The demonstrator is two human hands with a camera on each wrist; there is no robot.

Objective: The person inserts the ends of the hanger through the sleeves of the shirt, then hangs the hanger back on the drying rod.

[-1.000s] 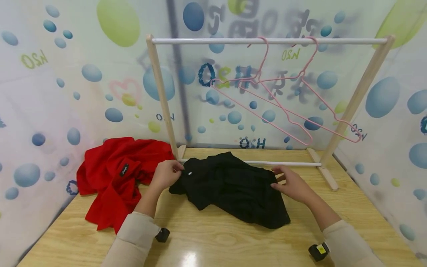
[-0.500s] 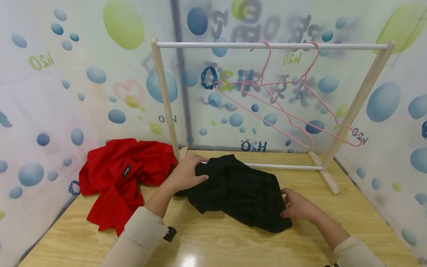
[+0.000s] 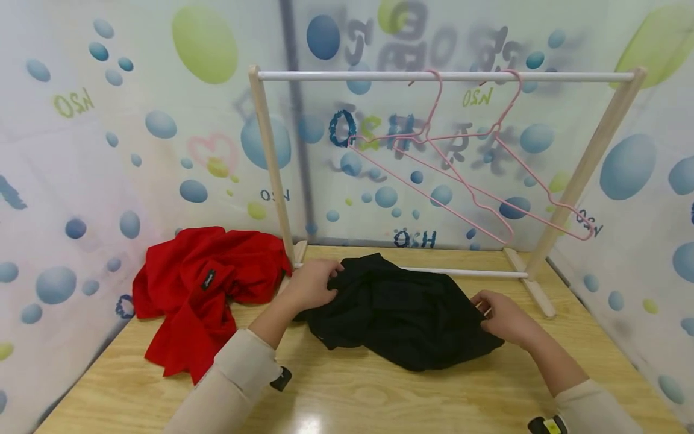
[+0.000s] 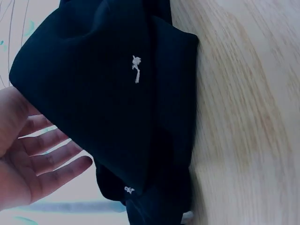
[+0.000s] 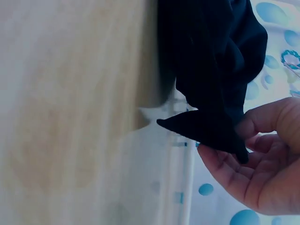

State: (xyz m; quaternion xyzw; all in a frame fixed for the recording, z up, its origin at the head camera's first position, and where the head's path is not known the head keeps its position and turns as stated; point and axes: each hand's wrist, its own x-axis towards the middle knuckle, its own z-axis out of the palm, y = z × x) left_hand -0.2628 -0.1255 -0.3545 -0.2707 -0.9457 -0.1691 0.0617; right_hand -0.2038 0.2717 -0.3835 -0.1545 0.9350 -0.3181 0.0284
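Observation:
A crumpled black shirt (image 3: pixel 401 313) lies on the table in the head view. My left hand (image 3: pixel 314 284) is at its left end, fingers apart and fairly straight. In the left wrist view, fabric with small white embroidered marks covers part of that left hand (image 4: pixel 37 159), hiding the thumb tip. At the right end of the shirt, my right hand (image 3: pixel 504 317) holds the edge. The right wrist view shows the thumb and fingers of the right hand (image 5: pixel 267 159) pinching the hem, with a corner of cloth (image 5: pixel 201 131) sticking out past them.
A red garment (image 3: pixel 211 295) with a small black label is heaped at the left of the wooden table (image 3: pixel 379 398). Behind the shirt stands a rack with a white top bar (image 3: pixel 336 76). Two pink hangers (image 3: pixel 428 129) hang from it. A patterned curtain closes off the back and sides.
My left hand has left the shirt's collar tip and moved right along the shirt. My right hand has shifted right, drawing the shirt's right edge outward. The head view has tilted slightly.

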